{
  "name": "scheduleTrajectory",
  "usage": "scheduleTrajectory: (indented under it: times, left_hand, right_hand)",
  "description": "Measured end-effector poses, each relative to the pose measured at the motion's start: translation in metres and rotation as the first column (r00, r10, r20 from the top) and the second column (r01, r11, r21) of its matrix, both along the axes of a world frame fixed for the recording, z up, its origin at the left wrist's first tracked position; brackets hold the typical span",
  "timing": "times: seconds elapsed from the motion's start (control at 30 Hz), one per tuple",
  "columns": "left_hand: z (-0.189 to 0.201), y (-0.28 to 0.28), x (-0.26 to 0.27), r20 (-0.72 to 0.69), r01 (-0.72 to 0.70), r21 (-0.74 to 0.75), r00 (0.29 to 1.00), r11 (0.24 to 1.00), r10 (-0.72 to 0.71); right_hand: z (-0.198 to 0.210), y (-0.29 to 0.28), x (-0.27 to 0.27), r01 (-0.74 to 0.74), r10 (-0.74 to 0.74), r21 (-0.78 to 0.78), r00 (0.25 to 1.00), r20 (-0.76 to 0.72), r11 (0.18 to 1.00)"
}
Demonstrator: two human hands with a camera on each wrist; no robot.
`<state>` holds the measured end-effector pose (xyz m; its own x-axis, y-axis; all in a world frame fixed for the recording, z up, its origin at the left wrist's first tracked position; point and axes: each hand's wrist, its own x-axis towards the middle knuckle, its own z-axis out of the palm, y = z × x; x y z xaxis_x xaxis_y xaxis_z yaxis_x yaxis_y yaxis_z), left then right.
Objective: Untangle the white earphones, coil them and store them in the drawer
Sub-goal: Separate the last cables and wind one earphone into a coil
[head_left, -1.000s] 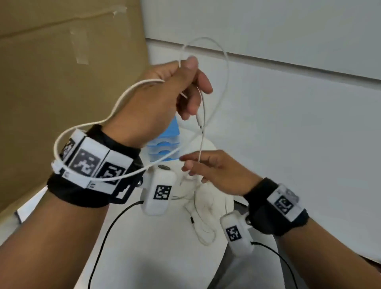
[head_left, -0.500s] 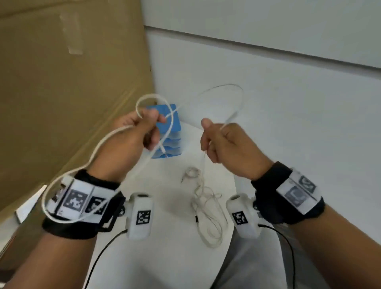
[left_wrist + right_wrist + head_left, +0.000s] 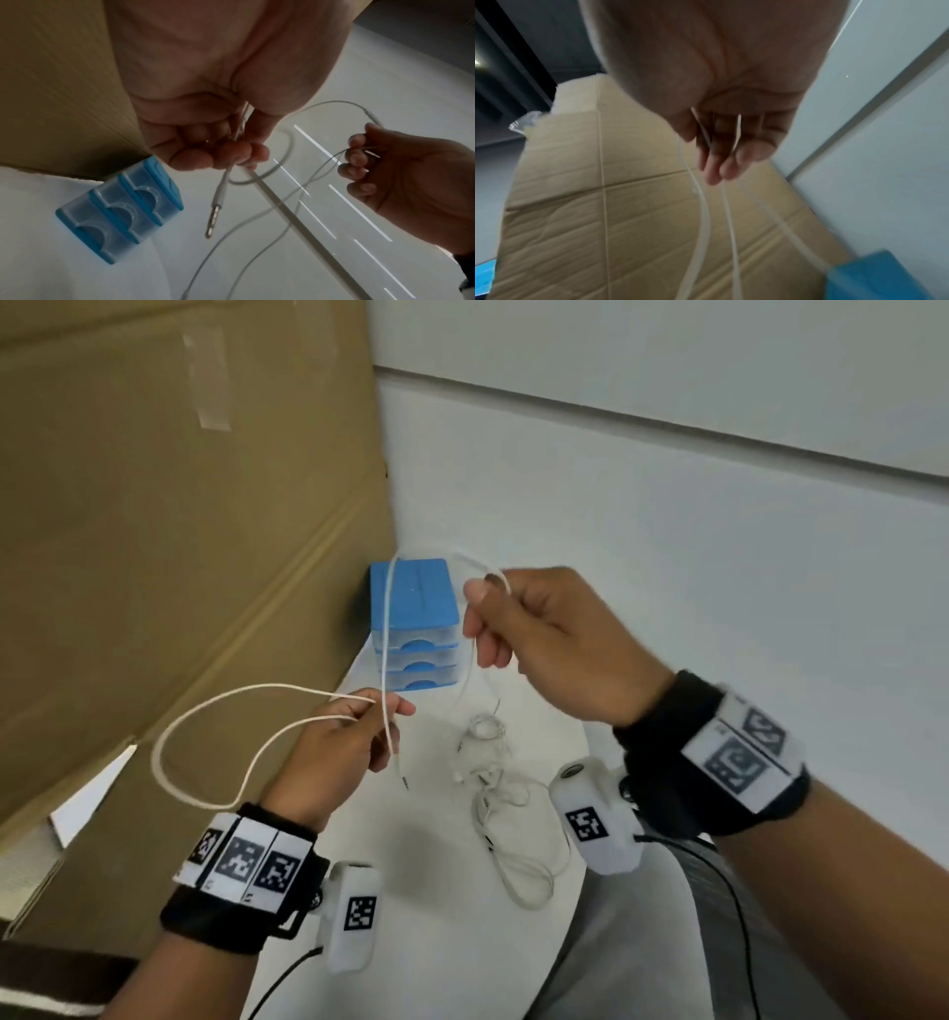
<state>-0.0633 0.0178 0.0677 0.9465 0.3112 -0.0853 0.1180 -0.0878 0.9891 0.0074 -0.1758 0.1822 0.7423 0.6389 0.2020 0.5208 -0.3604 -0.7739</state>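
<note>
White earphones (image 3: 387, 629) cable looped aloft, tangle on table; blue drawer (image 3: 414, 629) closed.

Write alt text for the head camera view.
Both hands hold a white earphone cable in the air: the left hand pinches it near the dangling plug, the right hand grips it higher. Below, more tangled cable lies on a white table by a blue drawer unit.

The right hand (image 3: 721, 85) is seen from the wrist, its fingers (image 3: 716, 162) bent over white earphone cable (image 3: 703, 213). Two strands are seen hanging below them across a flattened cardboard box (image 3: 590, 213). A blue corner (image 3: 875, 278) is seen at lower right, beside a pale wall (image 3: 885, 162).
</note>
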Motion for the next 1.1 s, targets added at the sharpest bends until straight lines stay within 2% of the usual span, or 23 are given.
scheduleTrajectory:
  times: [0.07, 0.13, 0.2, 0.3, 0.37, 0.43, 0.5, 0.63, 0.7, 0.73, 0.77, 0.8, 0.83, 0.9, 0.97, 1.03, 1.1]
  left_hand:
    - [-0.002, 0.006, -0.004, -0.034, -0.018, 0.028, 0.999, 0.999, 0.019]
    - [-0.003, 0.011, -0.007, -0.061, -0.016, 0.025, 0.998, 1.000, 0.017]
    - [-0.004, 0.015, -0.011, -0.093, 0.002, 0.021, 0.996, 1.000, 0.000]
    - [-0.007, 0.018, -0.016, -0.223, 0.022, 0.074, 0.975, 0.997, -0.005]
    - [-0.012, 0.020, -0.020, -0.358, 0.073, 0.134, 0.934, 0.988, -0.021]
    - [-0.019, 0.019, -0.025, -0.486, 0.208, 0.212, 0.870, 0.955, -0.081]
    - [-0.025, 0.018, -0.030, -0.569, 0.318, 0.227, 0.810, 0.921, -0.139]
    - [-0.016, 0.013, -0.033, -0.600, 0.460, 0.104, 0.736, 0.882, -0.314]
    - [-0.008, 0.008, -0.036, -0.600, 0.553, 0.046, 0.681, 0.832, -0.420]
    - [-0.004, 0.006, -0.039, -0.608, 0.599, 0.070, 0.660, 0.798, -0.442]
    - [-0.001, 0.003, -0.040, -0.616, 0.635, 0.117, 0.649, 0.764, -0.446]
    - [0.001, 0.000, -0.040, -0.615, 0.656, 0.162, 0.651, 0.737, -0.444]
    - [0.003, -0.003, -0.039, -0.600, 0.658, 0.188, 0.665, 0.730, -0.444]
    - [0.007, -0.008, -0.035, -0.534, 0.615, 0.198, 0.721, 0.763, -0.442]
    - [0.011, -0.013, -0.030, -0.444, 0.528, 0.198, 0.799, 0.826, -0.405]
    - [0.013, -0.017, -0.026, -0.369, 0.442, 0.191, 0.860, 0.877, -0.353]
    - [0.012, -0.021, -0.024, -0.329, 0.403, 0.179, 0.884, 0.898, -0.331]
  right_hand:
    - [-0.019, 0.003, 0.001, -0.009, 0.010, -0.077, 1.000, 0.010, 0.997]
    - [-0.031, 0.004, 0.004, 0.010, -0.010, -0.058, 1.000, -0.001, 0.998]
    - [-0.034, 0.003, 0.005, 0.031, -0.029, 0.011, 0.994, -0.105, 0.999]
    - [-0.040, 0.003, 0.001, -0.067, 0.059, -0.037, 0.980, -0.190, 0.997]
    - [-0.048, 0.004, -0.002, -0.062, 0.056, -0.019, 0.973, -0.226, 0.998]
    - [-0.055, 0.004, -0.006, -0.043, 0.043, 0.008, 0.949, -0.312, 0.999]
    - [-0.067, 0.004, -0.010, -0.052, 0.039, -0.025, 0.927, -0.373, 0.998]
    - [-0.112, -0.003, -0.002, -0.048, -0.029, -0.213, 0.938, -0.345, 0.976]
    - [-0.130, -0.007, 0.000, -0.118, -0.049, -0.432, 0.933, -0.356, 0.894]
    - [-0.135, -0.010, -0.002, -0.145, -0.051, -0.534, 0.941, -0.335, 0.833]
    - [-0.136, -0.011, -0.006, -0.139, -0.050, -0.575, 0.953, -0.300, 0.807]
    - [-0.134, -0.011, -0.013, -0.121, -0.037, -0.542, 0.962, -0.271, 0.831]
    - [-0.131, -0.010, -0.020, -0.109, -0.012, -0.433, 0.963, -0.268, 0.895]
    - [-0.123, -0.003, -0.034, -0.092, 0.038, -0.116, 0.916, -0.400, 0.989]
    - [-0.121, 0.000, -0.039, -0.085, 0.122, 0.095, 0.851, -0.510, 0.992]
    - [-0.119, -0.001, -0.040, -0.052, 0.120, 0.157, 0.874, -0.470, 0.986]
    - [-0.120, -0.007, -0.037, -0.013, 0.067, 0.133, 0.912, -0.406, 0.991]
